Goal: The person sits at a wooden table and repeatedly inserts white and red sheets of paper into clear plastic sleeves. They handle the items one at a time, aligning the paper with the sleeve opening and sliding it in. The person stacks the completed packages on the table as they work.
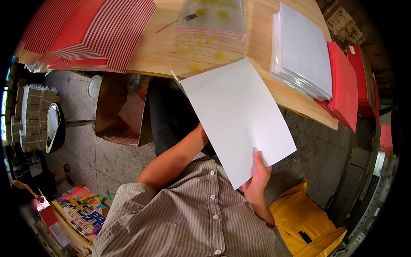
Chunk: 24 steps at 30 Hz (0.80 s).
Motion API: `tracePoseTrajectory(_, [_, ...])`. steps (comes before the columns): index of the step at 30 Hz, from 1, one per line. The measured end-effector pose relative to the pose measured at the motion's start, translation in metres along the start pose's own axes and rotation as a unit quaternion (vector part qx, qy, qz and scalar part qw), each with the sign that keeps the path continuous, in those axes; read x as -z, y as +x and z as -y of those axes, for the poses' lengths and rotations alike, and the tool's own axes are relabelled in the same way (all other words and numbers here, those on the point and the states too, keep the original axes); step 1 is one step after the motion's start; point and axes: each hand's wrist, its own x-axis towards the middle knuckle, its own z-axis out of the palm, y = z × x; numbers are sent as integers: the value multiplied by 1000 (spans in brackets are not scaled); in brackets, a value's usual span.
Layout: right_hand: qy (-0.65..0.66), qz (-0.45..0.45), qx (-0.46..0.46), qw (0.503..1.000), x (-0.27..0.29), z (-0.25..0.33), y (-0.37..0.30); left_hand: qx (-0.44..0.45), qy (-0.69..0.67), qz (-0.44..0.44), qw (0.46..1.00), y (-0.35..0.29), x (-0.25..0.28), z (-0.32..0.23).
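A blank white sheet (239,115), which might be the back of something thicker, is tilted in front of my body below the table edge. My right hand (256,182) grips its lower right edge, thumb on top and fingers behind. Of my left hand (204,136) only the wrist shows; the rest passes behind the sheet, so its fingers are hidden. At the sheet's upper left corner a thin darker edge (177,79) peeks out. Nearest beyond it on the table are clear plastic sleeves (214,32) with yellow print.
On the wooden table (160,47) lie fanned red-and-white folders (94,38) at left and a white plastic-wrapped stack (302,51) at right, beside red folders (342,85). A cardboard box (107,115) stands below. A yellow bag (306,218) is lower right. Another person's hand (39,198) shows far left.
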Motion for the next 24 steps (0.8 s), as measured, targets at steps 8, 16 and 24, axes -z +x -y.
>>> tracePoseTrajectory(8, [0, -23, 3, 1000, 0, 2, -2, 8, 14, 6, 1000, -3, 3, 3])
tracePoseTrajectory(16, [-21, -24, -11, 999, 2, 9, -12, 19, 22, 14, 999, -4, 2, 10])
tracePoseTrajectory(24, [-20, -31, -7, 999, 4, 10, -11, 24, 39, 20, 999, -6, 3, 17])
